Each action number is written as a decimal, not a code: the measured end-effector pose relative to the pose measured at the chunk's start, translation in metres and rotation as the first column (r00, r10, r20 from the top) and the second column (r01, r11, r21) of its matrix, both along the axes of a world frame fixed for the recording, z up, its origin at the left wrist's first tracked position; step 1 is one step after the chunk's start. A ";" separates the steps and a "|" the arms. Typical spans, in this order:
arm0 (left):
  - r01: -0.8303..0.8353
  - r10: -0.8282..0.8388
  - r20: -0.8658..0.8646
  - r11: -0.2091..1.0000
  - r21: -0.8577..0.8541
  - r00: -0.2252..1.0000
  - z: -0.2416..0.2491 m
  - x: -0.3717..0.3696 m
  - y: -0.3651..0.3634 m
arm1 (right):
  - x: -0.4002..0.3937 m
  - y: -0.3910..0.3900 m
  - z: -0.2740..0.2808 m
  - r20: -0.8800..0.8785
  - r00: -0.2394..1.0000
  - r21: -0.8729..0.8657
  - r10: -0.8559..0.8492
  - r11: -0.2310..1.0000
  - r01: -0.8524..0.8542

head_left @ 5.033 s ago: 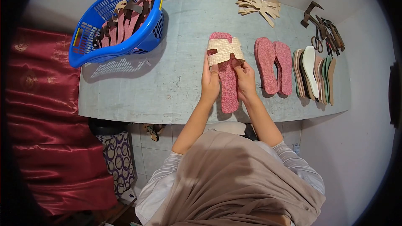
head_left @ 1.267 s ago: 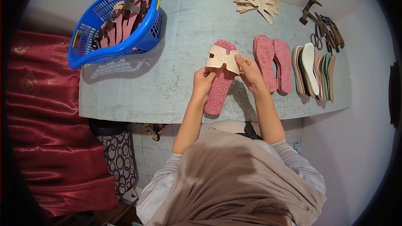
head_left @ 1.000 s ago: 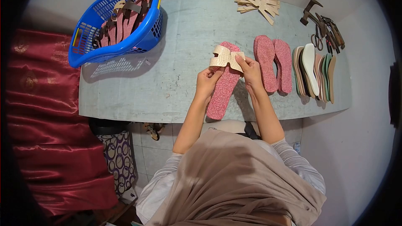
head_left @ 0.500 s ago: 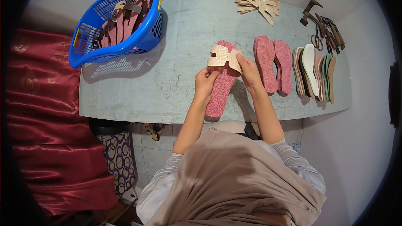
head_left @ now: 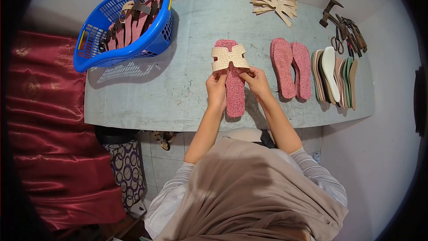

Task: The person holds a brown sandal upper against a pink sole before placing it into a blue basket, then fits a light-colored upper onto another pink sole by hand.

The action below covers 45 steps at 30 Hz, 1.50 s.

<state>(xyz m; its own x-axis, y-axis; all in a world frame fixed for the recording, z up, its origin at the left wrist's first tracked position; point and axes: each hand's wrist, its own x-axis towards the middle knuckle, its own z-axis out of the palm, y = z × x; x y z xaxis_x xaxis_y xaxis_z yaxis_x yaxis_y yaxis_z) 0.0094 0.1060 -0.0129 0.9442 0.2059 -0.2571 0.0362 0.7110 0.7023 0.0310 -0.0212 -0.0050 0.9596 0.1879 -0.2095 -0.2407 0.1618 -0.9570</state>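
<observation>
A sandal with a pink speckled sole (head_left: 235,93) and a cream, crocodile-textured strap (head_left: 229,58) is held up between my two hands above the table. The strap, cut like a letter H, arches across the upper part of the sole. My left hand (head_left: 216,90) grips the left edge of the sandal, its thumb near the lower edge of the strap. On the other side my right hand (head_left: 257,83) is closed on the right edge, thumb and fingers at the strap's lower corner. The fingers beneath the sole are hidden.
Right of the sandal lie pink soles (head_left: 281,69), then a row of coloured insoles (head_left: 328,67). A hammer (head_left: 329,18), scissors (head_left: 337,44) and pliers (head_left: 356,35) lie at the back right. Cream strap pieces (head_left: 278,6) are stacked behind. A blue basket (head_left: 129,53) holds sandals.
The sandal has turned from tilted to nearly upright and shifted slightly left. My right hand has slid down from the strap's right side to its lower corner.
</observation>
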 end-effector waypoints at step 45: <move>-0.199 0.199 -0.003 0.977 0.072 0.980 0.004 -0.016 -0.016 | -0.009 0.004 0.008 -0.105 0.987 0.321 0.123 0.943 -0.083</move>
